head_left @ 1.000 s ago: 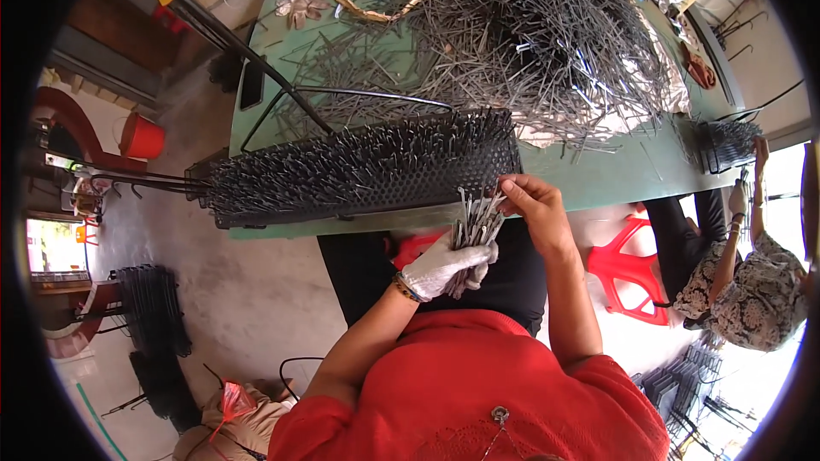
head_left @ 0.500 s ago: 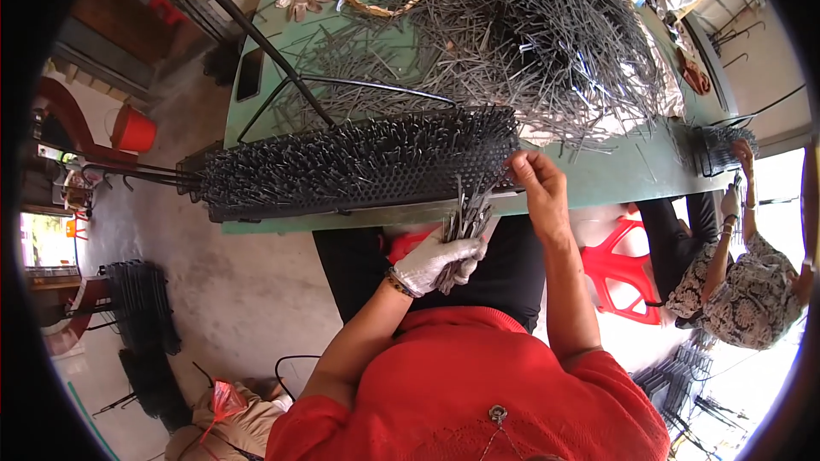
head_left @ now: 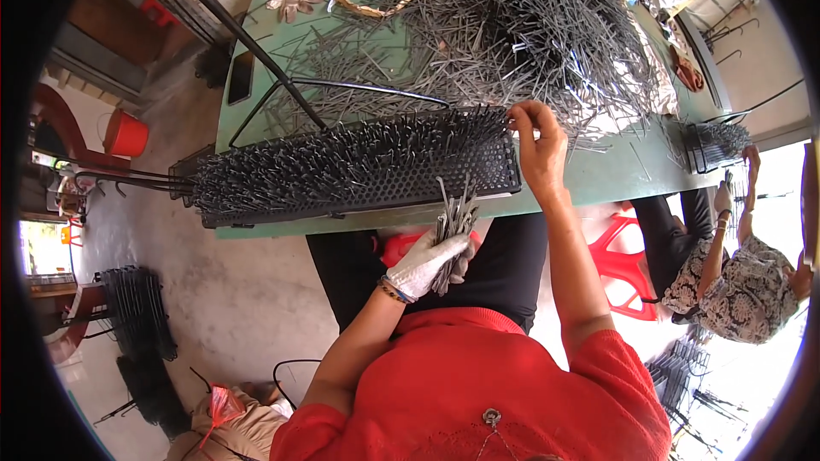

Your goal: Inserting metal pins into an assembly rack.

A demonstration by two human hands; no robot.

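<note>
A long black perforated rack (head_left: 465, 172) lies along the table's near edge. Thin dark strips (head_left: 299, 172) stand upright in its holes, dense at the left and along the far side; bare holes show on the near right part. Gloved in white, my left hand (head_left: 425, 263) is closed around a bundle of thin grey strips (head_left: 454, 226), below the rack's near edge. My bare right hand (head_left: 540, 147) is at the rack's far right corner, thumb and fingertips pinched together at the standing strips. Whatever lies between those fingertips is too small to make out.
A big heap of loose strips (head_left: 555, 26) covers the back of the green table (head_left: 615, 172). A black rod frame (head_left: 282, 77) rises over the rack's left half. Gloves (head_left: 295, 0) and a phone (head_left: 241, 77) lie farther left. At right, another person (head_left: 743, 282) works at a smaller rack (head_left: 716, 143).
My right hand has moved away from me, from the rack's right end to its far right corner. The left hand still grips the bundle, slightly lower and farther left.
</note>
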